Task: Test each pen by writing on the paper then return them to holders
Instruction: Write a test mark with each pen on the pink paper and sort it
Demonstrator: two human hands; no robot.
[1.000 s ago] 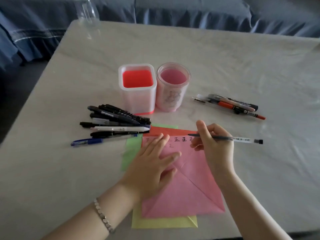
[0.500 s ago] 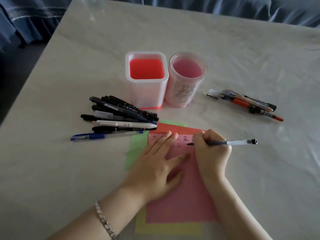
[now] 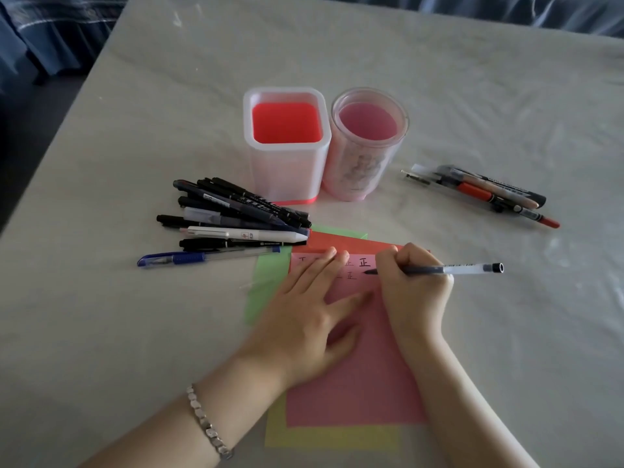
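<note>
right hand (image 3: 415, 292): fingers curled round a pen (image 3: 449, 269), gripping it near the tip; tip down on the pink paper (image 3: 358, 383), cap end pointing right
left hand (image 3: 304, 315): flat, fingers straight and spread, pressing on the pink paper just left of the right hand; holds nothing
wrist: silver link bracelet (image 3: 207, 422) on the left one
pink paper: top sheet of a stack, black written marks in two rows along its far edge, partly hidden by the fingers
other sheets: green sheet (image 3: 266, 282) sticks out to the left, orange sheet (image 3: 341, 243) at the far edge, yellow sheet (image 3: 331, 437) at the near edge
left pen pile (image 3: 236, 217): many black, white and blue pens lying loose on the table, left of the stack, tips reaching the paper's far left corner
right pen group (image 3: 486, 194): a few pens, one orange, lying well right of the holders
square holder (image 3: 287, 146): white walls, red floor, upright, no pens in it
round holder (image 3: 368, 143): clear pink, upright, touching or just beside the square one, no pens in it
table (image 3: 135, 332): pale grey cover, wrinkled on the right
</note>
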